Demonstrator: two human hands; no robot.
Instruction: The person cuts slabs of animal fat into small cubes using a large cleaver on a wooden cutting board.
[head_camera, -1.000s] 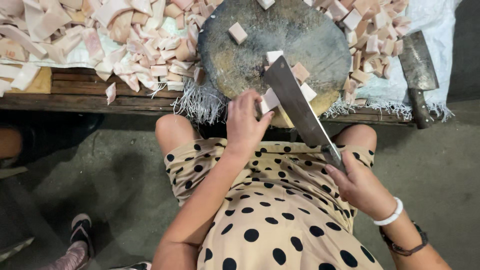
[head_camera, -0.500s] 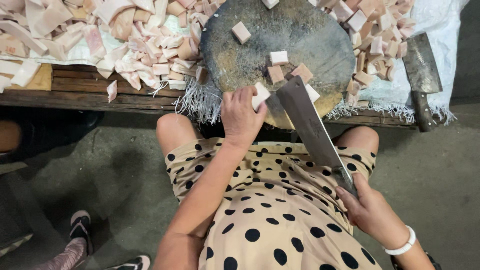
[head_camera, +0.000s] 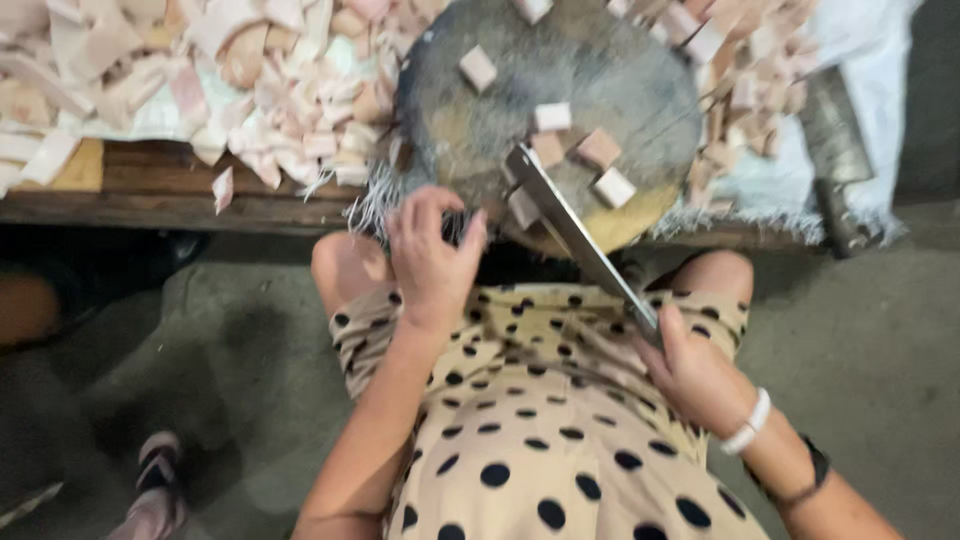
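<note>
Right hand (head_camera: 695, 375) clamped on cleaver (head_camera: 575, 232) handle, blade slanting up-left from it onto round chopping block (head_camera: 610, 90). Left hand (head_camera: 432, 255) empty, fingers loosely spread, at block's near edge, just left of blade tip. Pale cut cubes (head_camera: 598, 148) lie just beyond blade. Heap of pale pieces (head_camera: 250, 70) up-left of left hand.

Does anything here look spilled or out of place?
One pale cut piece lies apart from the big pile, right at the wooden bench's front edge. A second cleaver lies unused on the white cloth at right.
</note>
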